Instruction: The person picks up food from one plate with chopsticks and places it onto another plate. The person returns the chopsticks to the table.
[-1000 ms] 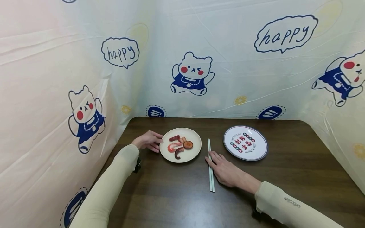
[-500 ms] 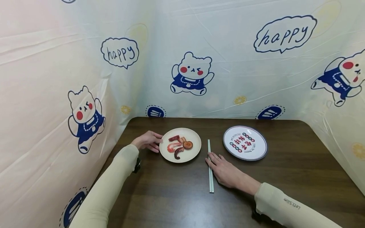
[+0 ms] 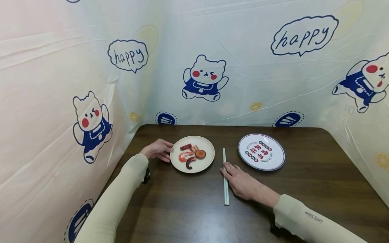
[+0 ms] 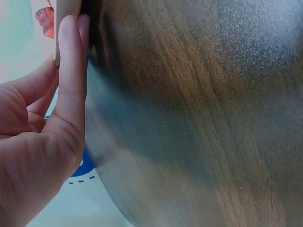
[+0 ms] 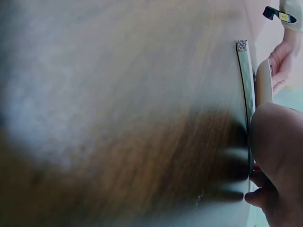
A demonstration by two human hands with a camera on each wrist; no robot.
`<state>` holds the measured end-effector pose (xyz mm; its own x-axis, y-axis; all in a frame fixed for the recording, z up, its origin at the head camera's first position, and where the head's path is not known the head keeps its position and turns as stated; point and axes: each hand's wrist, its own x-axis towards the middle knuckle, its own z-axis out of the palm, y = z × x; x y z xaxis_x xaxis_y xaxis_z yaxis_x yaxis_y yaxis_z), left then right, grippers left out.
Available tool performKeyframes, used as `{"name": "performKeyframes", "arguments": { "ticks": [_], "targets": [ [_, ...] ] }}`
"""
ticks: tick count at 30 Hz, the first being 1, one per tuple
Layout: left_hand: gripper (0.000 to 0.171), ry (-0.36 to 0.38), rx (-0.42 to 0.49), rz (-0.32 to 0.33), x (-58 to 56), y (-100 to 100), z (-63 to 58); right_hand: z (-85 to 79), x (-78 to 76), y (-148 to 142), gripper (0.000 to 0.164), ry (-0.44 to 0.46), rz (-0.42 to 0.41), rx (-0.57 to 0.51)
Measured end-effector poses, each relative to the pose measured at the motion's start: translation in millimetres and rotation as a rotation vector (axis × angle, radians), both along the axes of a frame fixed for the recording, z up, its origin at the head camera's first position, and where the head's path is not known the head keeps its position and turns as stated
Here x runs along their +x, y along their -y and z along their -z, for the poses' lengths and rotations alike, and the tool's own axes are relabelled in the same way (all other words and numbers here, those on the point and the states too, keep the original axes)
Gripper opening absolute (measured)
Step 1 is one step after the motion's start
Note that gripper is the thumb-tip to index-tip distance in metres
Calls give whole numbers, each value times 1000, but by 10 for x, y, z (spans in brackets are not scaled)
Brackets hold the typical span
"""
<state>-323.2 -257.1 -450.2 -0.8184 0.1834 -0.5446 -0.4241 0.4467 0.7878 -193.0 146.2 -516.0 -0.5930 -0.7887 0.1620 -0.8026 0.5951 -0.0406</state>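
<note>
A cream plate (image 3: 200, 164) lies on the left of the table, bearing several small food pieces: a shrimp (image 3: 184, 157), a brown round (image 3: 200, 154) and a dark curled piece (image 3: 190, 163) among them. My left hand (image 3: 157, 150) pinches its left rim; the left wrist view shows the hand (image 4: 52, 137) with the plate's edge (image 4: 66, 9) between thumb and fingers. Right of that plate, a pair of pale green chopsticks (image 3: 226, 192) lies side by side, pointing away from me. My right hand (image 3: 241, 182) pinches them near the middle, fingertips low at the tabletop; its palm partly hides the grip.
A white plate (image 3: 253, 162) with a blue rim and red lettering lies at the back right of the dark wooden table (image 3: 182, 206). Printed cloth (image 3: 243, 50) with bears hangs behind the table and along both sides.
The chopsticks' near ends, slightly apart a second ago, have come together under my right hand. That hand and the chopsticks have shifted slightly right. My left hand and the cream plate stay put.
</note>
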Motion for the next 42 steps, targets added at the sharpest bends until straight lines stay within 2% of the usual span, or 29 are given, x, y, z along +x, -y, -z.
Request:
{"name": "performKeyframes", "arguments": {
  "ticks": [25, 34, 42],
  "targets": [
    [48, 18, -4, -2, -86, -114, 4, -7, 27, -63, 50, -18, -16, 4],
    [49, 20, 4, 6, -101, -125, 33, 1, 44, -70, 49, -6, -12, -16],
    [49, 14, 0, 11, -97, -132, 6, 1, 36, -68, 49, -7, -2, -5]
  ]
}}
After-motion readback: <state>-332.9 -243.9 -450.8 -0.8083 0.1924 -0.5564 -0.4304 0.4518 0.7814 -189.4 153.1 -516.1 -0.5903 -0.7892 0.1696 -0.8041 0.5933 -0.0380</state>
